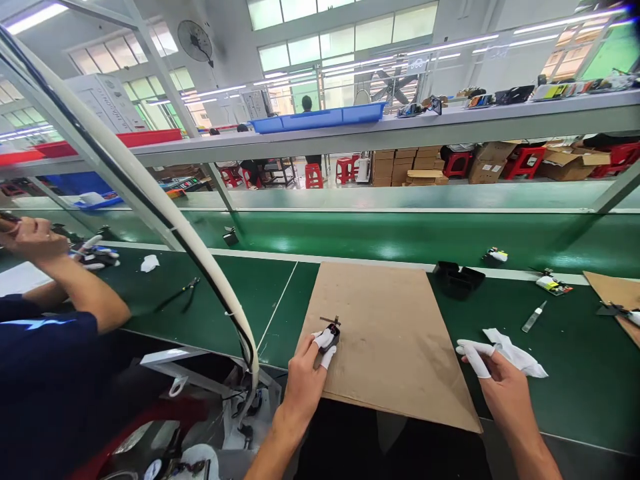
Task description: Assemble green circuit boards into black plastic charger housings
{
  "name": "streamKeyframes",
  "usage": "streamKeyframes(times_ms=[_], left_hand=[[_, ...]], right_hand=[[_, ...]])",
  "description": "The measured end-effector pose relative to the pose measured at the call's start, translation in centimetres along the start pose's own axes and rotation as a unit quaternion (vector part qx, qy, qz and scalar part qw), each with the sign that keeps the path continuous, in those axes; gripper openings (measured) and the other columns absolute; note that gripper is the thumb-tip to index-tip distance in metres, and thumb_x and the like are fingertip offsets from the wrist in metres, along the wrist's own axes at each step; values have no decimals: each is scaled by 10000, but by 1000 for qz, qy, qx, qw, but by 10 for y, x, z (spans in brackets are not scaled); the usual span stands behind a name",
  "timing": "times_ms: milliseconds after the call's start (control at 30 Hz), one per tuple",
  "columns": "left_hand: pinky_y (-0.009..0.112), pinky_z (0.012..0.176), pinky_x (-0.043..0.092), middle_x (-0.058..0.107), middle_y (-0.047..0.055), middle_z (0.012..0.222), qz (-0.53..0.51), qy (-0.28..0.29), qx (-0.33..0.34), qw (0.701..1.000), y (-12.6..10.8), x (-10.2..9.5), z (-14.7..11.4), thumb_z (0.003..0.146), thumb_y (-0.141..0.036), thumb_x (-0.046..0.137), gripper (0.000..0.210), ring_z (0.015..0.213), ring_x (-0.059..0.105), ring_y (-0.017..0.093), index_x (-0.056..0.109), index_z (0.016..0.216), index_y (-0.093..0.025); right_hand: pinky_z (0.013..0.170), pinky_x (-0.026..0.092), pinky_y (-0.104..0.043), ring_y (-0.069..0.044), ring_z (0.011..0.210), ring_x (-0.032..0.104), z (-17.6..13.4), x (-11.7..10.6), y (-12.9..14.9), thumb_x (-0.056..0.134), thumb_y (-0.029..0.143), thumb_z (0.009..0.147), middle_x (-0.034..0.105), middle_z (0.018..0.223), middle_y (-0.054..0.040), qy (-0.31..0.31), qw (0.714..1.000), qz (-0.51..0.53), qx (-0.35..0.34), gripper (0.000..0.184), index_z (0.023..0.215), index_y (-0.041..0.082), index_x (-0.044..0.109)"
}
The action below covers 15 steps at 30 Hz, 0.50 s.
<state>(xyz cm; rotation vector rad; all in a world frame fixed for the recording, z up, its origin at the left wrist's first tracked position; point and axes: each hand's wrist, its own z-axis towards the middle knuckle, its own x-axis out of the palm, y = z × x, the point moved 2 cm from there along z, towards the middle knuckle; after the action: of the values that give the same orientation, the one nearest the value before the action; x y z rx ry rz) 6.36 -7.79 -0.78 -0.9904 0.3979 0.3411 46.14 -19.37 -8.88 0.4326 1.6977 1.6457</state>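
Observation:
My left hand (311,373), with white covers on some fingertips, grips a small black plastic case (329,337) at the left side of a cardboard sheet (385,327). Thin metal pieces (333,321) stick out at the far end of the case. Over the green bench to the right of the cardboard, my right hand (500,377) is closed in a pinch, its covered fingers pressed together. What it may hold is hidden. A crumpled white tissue (525,357) lies just beyond this hand, and a small clear tube (534,317) lies farther back.
Black open cases (457,279) stand behind the cardboard. Small circuit assemblies (553,285) lie at the back right. A cable-wrapped pale post (200,260) slants up on the left. Beyond it are pliers (183,295) and a co-worker's arm (75,280). A shelf (320,139) spans above.

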Motion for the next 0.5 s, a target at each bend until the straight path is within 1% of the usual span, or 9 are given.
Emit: streamKeyframes(times_ms=[100, 167, 300, 400, 433, 500], left_hand=[[365, 1007, 633, 796, 71, 1198, 21, -12, 15, 1000, 0, -2, 0, 1010, -265, 709, 290, 1121, 779, 244, 778, 1289, -296], [367, 993, 641, 802, 70, 1182, 28, -8, 19, 999, 6, -1, -1, 1009, -274, 715, 281, 1102, 787, 246, 776, 1283, -287], [361, 946, 656, 811, 60, 1131, 31, 18, 19, 999, 21, 7, -5, 1001, -275, 719, 218, 1051, 801, 245, 795, 1205, -276], [364, 945, 654, 799, 59, 1113, 33, 14, 13, 999, 29, 11, -8, 1000, -286, 723, 201, 1038, 797, 236, 787, 1189, -270], [369, 946, 657, 798, 61, 1115, 33, 7, 11, 999, 31, 12, -10, 993, -297, 734, 221, 1036, 798, 237, 774, 1209, -265], [387, 954, 665, 798, 78, 1158, 29, -12, 4, 999, 34, 13, -13, 982, -316, 755, 350, 1050, 805, 243, 712, 1322, -249]], right_hand=[[1078, 583, -562, -405, 1107, 751, -1, 0, 0, 845, 584, 719, 838, 1110, -106, -1, 1000, 8, 4, 447, 1022, 255, 838], [1084, 575, -560, -397, 1106, 747, -1, 0, 0, 836, 595, 731, 836, 1122, -109, -2, 1000, 10, -1, 454, 1024, 248, 830], [1078, 572, -534, -366, 1087, 756, -1, 1, 1, 798, 582, 802, 835, 1112, -104, 4, 1000, 3, -8, 412, 1034, 242, 809], [1067, 575, -511, -356, 1084, 762, 0, 1, 0, 787, 579, 823, 838, 1098, -102, 8, 1000, 5, -14, 370, 981, 245, 794], [1053, 583, -504, -356, 1079, 763, 1, 1, 0, 790, 585, 817, 839, 1089, -101, 6, 1000, 8, -14, 368, 962, 247, 789], [1024, 595, -491, -357, 1073, 763, 1, 0, 1, 801, 589, 801, 841, 1073, -100, 1, 1000, 13, -11, 371, 951, 250, 783]])
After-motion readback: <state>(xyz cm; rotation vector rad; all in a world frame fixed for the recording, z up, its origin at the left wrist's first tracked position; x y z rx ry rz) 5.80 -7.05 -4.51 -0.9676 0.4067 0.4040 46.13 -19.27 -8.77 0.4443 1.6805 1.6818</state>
